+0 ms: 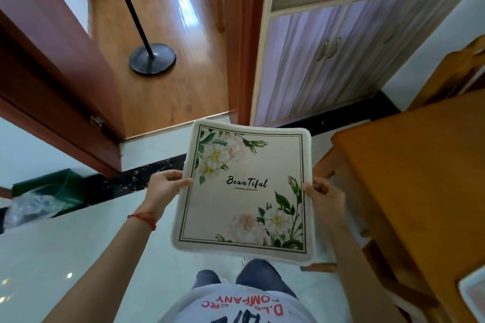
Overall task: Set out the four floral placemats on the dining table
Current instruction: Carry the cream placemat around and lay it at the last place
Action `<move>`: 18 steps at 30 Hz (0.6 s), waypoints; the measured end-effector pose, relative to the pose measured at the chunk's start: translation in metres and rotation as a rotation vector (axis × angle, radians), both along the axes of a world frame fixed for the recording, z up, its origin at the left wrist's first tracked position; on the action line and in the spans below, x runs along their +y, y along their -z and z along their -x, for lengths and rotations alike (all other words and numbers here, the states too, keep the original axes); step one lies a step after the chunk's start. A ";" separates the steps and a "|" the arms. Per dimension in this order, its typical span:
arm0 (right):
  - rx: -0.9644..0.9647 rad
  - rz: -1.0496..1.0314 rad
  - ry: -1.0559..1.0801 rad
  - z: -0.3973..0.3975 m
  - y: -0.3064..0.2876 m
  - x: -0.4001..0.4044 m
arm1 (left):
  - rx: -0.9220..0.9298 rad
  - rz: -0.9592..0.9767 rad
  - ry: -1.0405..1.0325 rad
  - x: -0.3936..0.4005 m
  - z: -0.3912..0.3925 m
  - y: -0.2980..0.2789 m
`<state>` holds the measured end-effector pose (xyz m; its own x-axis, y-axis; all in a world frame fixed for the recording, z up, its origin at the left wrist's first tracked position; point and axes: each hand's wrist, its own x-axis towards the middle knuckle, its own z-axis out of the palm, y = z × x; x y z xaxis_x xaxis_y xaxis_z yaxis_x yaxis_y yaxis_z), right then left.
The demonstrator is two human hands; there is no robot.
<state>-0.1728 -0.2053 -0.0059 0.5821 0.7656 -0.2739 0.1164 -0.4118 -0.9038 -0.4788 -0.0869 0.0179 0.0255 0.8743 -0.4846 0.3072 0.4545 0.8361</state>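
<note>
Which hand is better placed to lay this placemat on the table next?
Probably the right hand: it grips the placemat edge nearest the wooden table, which stands on that side. The left hand holds the far edge.

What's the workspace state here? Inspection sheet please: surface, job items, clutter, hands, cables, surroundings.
Surface: orange wooden dining table at right; the visible top is bare except at the lower right edge.
Job's things: cream square floral placemat printed "Beautiful", held in the air over the pale tiled floor, not yet on the table; a pale mat-like corner lies on the table at frame edge, identity unclear.
Clutter: green bin with clear plastic bag on the floor at left.
Hands: left hand pinches the mat's left edge; right hand grips its right edge.
Cables: nothing seen.
Surroundings: black round-based floor stand beyond the open brown door; lilac cabinet; wooden chair.
</note>
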 end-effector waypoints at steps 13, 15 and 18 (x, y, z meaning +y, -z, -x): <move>0.017 -0.055 0.155 -0.102 -0.011 0.112 | -0.050 0.003 0.079 0.144 -0.117 -0.016; 0.032 -0.053 0.187 -0.110 -0.010 0.120 | -0.043 0.012 0.096 0.162 -0.130 -0.014; 0.032 -0.025 0.227 -0.118 -0.009 0.130 | -0.035 0.014 0.145 0.187 -0.149 -0.012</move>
<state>-0.0547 -0.0757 0.0029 0.7318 0.6227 -0.2770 -0.0053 -0.4012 -0.9160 -0.3301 0.1005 0.0303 0.1679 0.8533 -0.4936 0.3414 0.4194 0.8411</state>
